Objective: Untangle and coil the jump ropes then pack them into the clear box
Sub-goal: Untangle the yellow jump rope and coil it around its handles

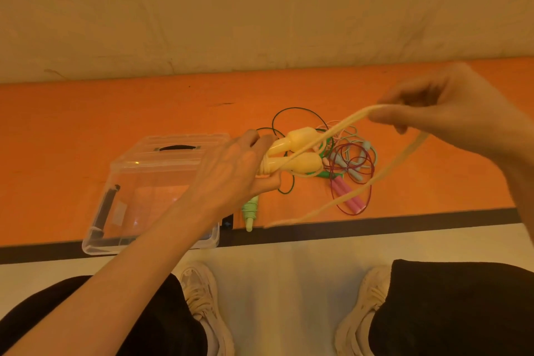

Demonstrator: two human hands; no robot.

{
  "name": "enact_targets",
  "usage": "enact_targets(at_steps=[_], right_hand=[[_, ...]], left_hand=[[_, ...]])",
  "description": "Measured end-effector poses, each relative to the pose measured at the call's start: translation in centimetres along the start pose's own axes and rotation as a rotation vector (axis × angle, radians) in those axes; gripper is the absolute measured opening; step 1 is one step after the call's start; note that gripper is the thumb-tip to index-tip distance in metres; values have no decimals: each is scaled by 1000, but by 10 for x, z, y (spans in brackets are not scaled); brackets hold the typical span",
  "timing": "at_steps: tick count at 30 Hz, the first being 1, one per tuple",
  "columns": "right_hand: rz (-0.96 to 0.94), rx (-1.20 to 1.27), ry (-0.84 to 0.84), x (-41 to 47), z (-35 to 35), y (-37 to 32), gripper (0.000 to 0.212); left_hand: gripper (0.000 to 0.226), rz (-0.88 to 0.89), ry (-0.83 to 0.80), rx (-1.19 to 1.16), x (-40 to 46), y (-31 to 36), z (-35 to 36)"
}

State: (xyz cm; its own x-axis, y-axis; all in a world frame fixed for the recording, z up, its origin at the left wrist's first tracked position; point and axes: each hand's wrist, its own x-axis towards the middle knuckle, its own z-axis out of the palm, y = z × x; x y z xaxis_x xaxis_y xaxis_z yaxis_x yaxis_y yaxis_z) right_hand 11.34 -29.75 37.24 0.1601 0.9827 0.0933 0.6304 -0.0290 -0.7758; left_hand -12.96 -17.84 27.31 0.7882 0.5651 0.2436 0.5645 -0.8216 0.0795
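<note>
My left hand (pixel 234 173) grips the two yellow handles (pixel 300 150) of a yellow jump rope, held side by side above the orange surface. The yellow cord (pixel 384 173) runs up to my right hand (pixel 450 115), which pinches a loop of it, then hangs down toward the front edge. A tangle of jump ropes (pixel 349 159) lies on the surface behind: dark green cord, dark red cord with pink handles (pixel 346 196), pale blue ones. A light green coiled rope (pixel 250 211) lies beside the clear box (pixel 121 211), which stands open at the left with its lid (pixel 173 150) behind.
The orange surface (pixel 115 113) ends in a dark front edge (pixel 375 228) and meets a beige wall behind. Below the edge are my knees in black trousers and two pale shoes (pixel 202 298) on a light floor.
</note>
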Motion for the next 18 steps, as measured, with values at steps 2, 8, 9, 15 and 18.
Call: enact_targets(at_steps=[2, 8, 9, 15, 18], right_hand=[[-38, 8, 123, 8, 9, 2, 5], [-19, 45, 225, 44, 44, 8, 6], [-1, 32, 224, 48, 48, 11, 8], [109, -11, 178, 62, 63, 29, 16], [134, 0, 160, 63, 64, 33, 17]], left_hand=[[55, 40, 14, 3, 1, 2, -2], [58, 122, -136, -149, -1, 13, -2], [56, 124, -131, -161, -2, 15, -3], [64, 124, -86, -298, -7, 19, -10], [76, 204, -98, -303, -7, 19, -12]])
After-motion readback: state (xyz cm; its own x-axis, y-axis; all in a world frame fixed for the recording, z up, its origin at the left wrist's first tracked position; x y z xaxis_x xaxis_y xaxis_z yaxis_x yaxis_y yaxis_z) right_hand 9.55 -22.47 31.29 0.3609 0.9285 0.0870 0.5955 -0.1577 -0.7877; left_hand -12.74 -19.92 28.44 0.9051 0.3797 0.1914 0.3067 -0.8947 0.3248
